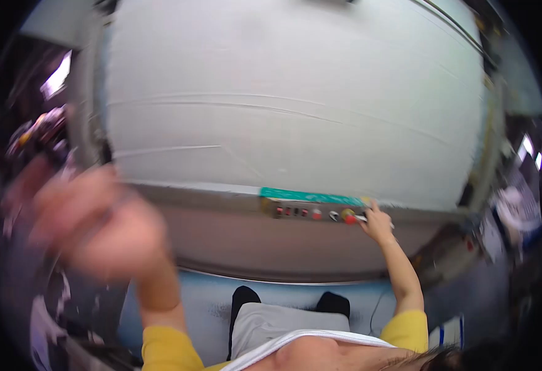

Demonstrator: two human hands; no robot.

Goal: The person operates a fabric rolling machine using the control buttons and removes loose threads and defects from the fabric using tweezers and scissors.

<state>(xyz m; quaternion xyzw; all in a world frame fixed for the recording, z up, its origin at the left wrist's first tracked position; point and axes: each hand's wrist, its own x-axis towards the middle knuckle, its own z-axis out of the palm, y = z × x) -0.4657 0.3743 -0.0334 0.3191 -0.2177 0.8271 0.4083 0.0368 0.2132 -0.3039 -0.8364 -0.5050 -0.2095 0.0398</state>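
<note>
The panel, likely stiff and best held by its right end, lies along the sheet's near edge, the right hand at that end, grip unclear (the left hand, blurred at left, likewise).

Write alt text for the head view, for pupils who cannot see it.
A person's right hand is at the right end of a control panel, beside a red button, before a creased white sheet; the left hand is blurred.
</note>
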